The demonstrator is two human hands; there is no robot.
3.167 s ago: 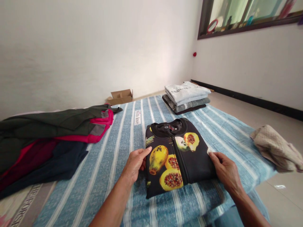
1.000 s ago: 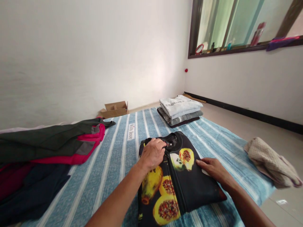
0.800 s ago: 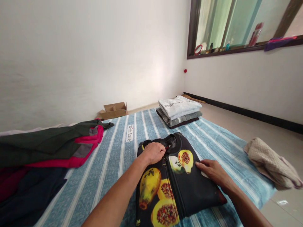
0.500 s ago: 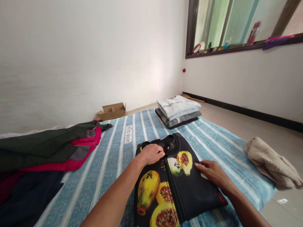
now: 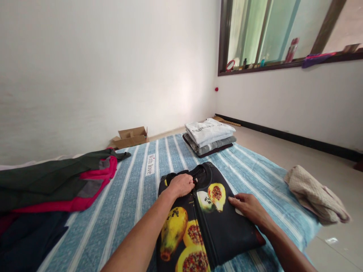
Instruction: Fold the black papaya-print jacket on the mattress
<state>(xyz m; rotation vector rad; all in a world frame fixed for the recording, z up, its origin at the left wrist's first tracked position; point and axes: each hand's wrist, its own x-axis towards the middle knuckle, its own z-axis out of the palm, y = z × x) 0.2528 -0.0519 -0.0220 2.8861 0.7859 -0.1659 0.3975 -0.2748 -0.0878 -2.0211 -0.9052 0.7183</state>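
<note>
A folded black zip-up jacket (image 5: 227,234) printed with papayas lies on the bed in front of me, collar away from me. My left hand (image 5: 181,186) is closed at the collar beside the top of the zipper, its fingers curled on the fabric. On the jacket's right side, my right hand (image 5: 248,207) grips the folded edge, with a fingertip on top near the papaya print. Its other fingers are partly hidden. Beyond the collar sits a stack of folded clothes, with a white shirt (image 5: 208,131) on top and grey and dark pieces beneath.
A blue striped sheet (image 5: 124,189) covers the bed. At left lies a dark green and pink garment (image 5: 56,177) over navy cloth (image 5: 31,238). A beige cloth (image 5: 316,192) hangs at the right edge. A cardboard box (image 5: 132,136) stands by the wall.
The view has shifted slightly, so the scene sits a little further left and lower. Both hands keep the same places on the jacket.
</note>
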